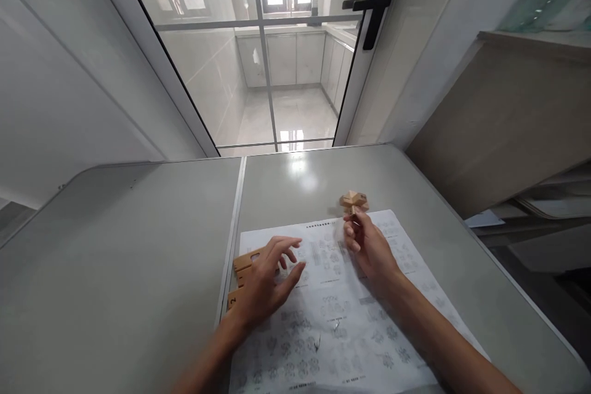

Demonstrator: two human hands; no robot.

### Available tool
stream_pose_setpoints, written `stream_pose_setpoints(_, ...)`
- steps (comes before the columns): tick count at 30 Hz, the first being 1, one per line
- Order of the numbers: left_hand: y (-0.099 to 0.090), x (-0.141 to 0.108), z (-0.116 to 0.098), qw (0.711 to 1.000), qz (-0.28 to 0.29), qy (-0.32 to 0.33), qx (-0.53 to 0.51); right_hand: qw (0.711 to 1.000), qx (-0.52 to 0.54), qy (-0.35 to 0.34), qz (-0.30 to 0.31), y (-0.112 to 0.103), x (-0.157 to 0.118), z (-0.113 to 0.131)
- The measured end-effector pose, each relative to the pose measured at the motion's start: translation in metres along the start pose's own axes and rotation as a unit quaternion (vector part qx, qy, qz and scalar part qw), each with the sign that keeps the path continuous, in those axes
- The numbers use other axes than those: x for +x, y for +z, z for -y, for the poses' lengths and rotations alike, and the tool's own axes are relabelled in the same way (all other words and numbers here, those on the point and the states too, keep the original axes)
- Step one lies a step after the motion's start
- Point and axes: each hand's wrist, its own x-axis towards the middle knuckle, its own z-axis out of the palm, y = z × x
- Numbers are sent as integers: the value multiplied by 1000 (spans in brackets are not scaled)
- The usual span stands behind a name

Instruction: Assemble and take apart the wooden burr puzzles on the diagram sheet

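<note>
My right hand (pixel 369 246) is closed, its fingertips pinching a small wooden puzzle piece (pixel 353 212) over the far edge of the instruction sheet (pixel 332 301). Just beyond it sits a faceted wooden puzzle (pixel 354 198), star-like in shape. Whether the held piece touches that puzzle, I cannot tell. My left hand (pixel 272 271) hovers over the sheet's left side, fingers apart with nothing in them. Beside and partly under it lie several notched wooden pieces (pixel 244 261); one (pixel 234 298) bears a dark number 2. My left hand hides part of them.
The grey table (pixel 138 258) has a metal seam (pixel 237 197) running along it, left of the sheet. A glass door (pixel 272 74) with a black handle (pixel 376 6) stands behind the table. On the right is a brown shelf unit (pixel 498 117).
</note>
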Motion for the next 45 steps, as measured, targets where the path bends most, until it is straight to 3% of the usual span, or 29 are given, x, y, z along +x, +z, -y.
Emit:
stream_pose_setpoints(3,-23,-10,4,992,31,53,107,998,47,-13,-49,-25,-3,2)
stream_pose_setpoints(9,-54,-45,18,980,7,18,199,991,119,10,-56,-68,-11,6)
stream_pose_setpoints(12,-57,-62,22,971,17,-37,234,982,180,52,-28,-74,-11,11)
stream_pose_setpoints(16,-55,-81,24,965,29,-61,253,962,247,113,-16,-75,-10,18)
stream_pose_setpoints(21,-53,-101,25,963,18,-75,259,947,292,134,-14,-80,-12,22)
stream_pose_setpoints(26,-49,-110,27,961,-6,-97,258,951,279,138,3,-85,-14,23)
stream_pose_setpoints(34,-47,-109,31,963,-33,-95,248,985,147,53,-74,-70,-43,2)
stream_pose_setpoints(39,-46,-108,30,964,-38,-106,241,997,-49,10,-54,-45,-87,-19)
stream_pose_setpoints(42,-47,-107,30,965,-37,-113,234,983,-183,3,-13,-35,-106,-32)
stream_pose_setpoints(45,-48,-106,31,966,-36,-114,228,934,-352,-45,50,-31,-113,-44)
